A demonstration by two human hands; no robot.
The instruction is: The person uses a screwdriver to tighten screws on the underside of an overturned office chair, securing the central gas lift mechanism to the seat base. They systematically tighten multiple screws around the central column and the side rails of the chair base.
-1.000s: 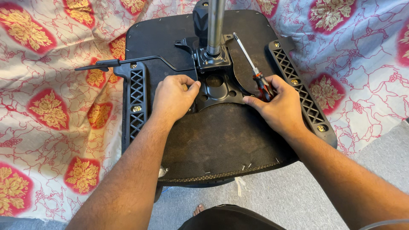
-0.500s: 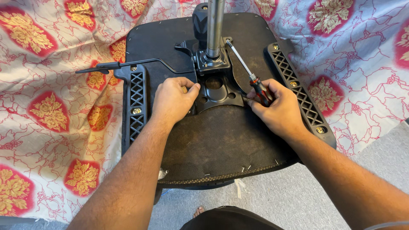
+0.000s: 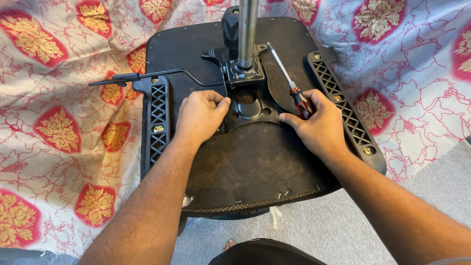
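Black fabric seat underside (image 3: 245,167) lies upturned on the patterned cloth (image 3: 59,122). Your left hand (image 3: 201,118) pinches something small at the metal mounting plate (image 3: 248,103); your right hand (image 3: 319,122) is wrapped around the screwdriver (image 3: 289,81). Fastening looks underway; the bracket (image 3: 158,115) crowds the left, with room rightward.

Right hand (image 3: 321,125) grips screwdriver (image 3: 294,88) — left hand (image 3: 198,118) on mechanism plate (image 3: 250,105).

One screwdriver (image 3: 293,88), two armrest brackets (image 3: 158,118).
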